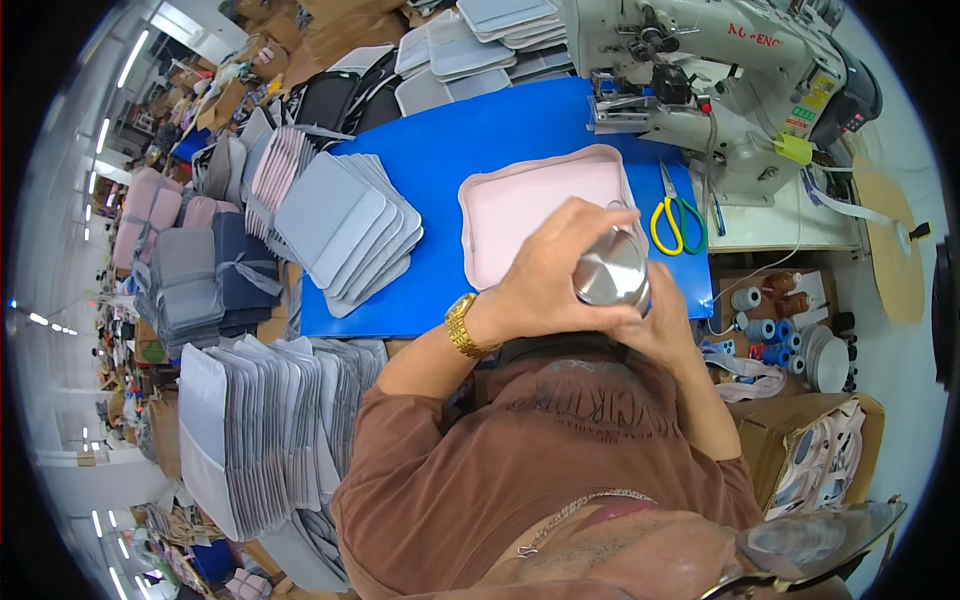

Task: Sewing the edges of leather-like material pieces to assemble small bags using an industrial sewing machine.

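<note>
Shiny round metal container [605,272] is up at the chest, above the near edge of the blue surface [440,130], round face toward the camera. Left hand [540,268] wraps it from 9 o'clock, fingers curled over the top and thumb along the lower side, gripping it. Gold watch [461,327] on that wrist. Right hand [670,315] sits against it at about 4 o'clock; those fingers are mostly hidden behind the metal, can't tell how tightly they close.

Clock directions from the container: pink panel [535,205] with wavy raised rim flat on the surface at 10, partly covered in view by the left hand; can't tell if they touch. Scissors [670,193], yellow and green handles, at 1 to 2, blades pointing away from the person. Sewing machine [745,75] farther out at 1. Fanned stack of grey panels [340,225] at 9, on the surface. Bigger grey pile [245,430] at 8, off the surface. Thread spools [765,330] at 4, open cardboard box [755,440] farther out, also around 4.
</note>
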The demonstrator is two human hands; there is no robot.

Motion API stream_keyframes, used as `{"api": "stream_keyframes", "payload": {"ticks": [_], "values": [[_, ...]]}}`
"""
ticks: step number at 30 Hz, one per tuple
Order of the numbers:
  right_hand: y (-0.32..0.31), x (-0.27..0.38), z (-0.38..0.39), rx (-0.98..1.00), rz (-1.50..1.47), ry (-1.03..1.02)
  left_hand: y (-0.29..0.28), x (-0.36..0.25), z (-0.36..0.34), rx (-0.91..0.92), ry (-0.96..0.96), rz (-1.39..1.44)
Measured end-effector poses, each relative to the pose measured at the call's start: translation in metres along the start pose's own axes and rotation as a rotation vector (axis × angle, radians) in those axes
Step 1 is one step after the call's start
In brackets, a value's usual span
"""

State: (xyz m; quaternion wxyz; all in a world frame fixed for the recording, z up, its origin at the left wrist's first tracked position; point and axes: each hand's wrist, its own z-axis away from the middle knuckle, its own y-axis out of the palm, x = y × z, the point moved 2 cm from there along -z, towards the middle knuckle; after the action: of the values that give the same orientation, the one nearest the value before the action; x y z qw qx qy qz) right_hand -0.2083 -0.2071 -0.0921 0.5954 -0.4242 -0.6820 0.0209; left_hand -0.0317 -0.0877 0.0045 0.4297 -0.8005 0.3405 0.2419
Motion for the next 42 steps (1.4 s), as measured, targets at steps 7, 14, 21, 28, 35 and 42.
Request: {"api": "stream_keyframes", "payload": {"ticks": [7,14,21,28,35,42], "values": [[-0.013,0.03,-0.021,0.008,0.006,-0.157,-0.03,0.087,0.005,-0.455,-0.241,0.177],[-0.048,0.093,-0.053,-0.018,0.004,-0.477,-0.001,0.243,0.036,-0.619,-0.621,-0.091],[-0.065,0.135,-0.077,-0.065,-0.01,-0.693,0.031,0.285,0.059,-0.7,-0.504,-0.227],[-0.063,0.151,-0.093,-0.124,-0.016,-0.832,0.03,0.282,0.06,-0.696,-0.487,-0.248],[-0.077,0.166,-0.105,-0.221,0.009,-0.92,0.029,0.271,0.057,-0.73,-0.481,-0.319],[-0.104,0.188,-0.116,-0.327,0.168,-1.077,0.028,0.269,0.058,-0.758,-0.526,-0.272]]}}
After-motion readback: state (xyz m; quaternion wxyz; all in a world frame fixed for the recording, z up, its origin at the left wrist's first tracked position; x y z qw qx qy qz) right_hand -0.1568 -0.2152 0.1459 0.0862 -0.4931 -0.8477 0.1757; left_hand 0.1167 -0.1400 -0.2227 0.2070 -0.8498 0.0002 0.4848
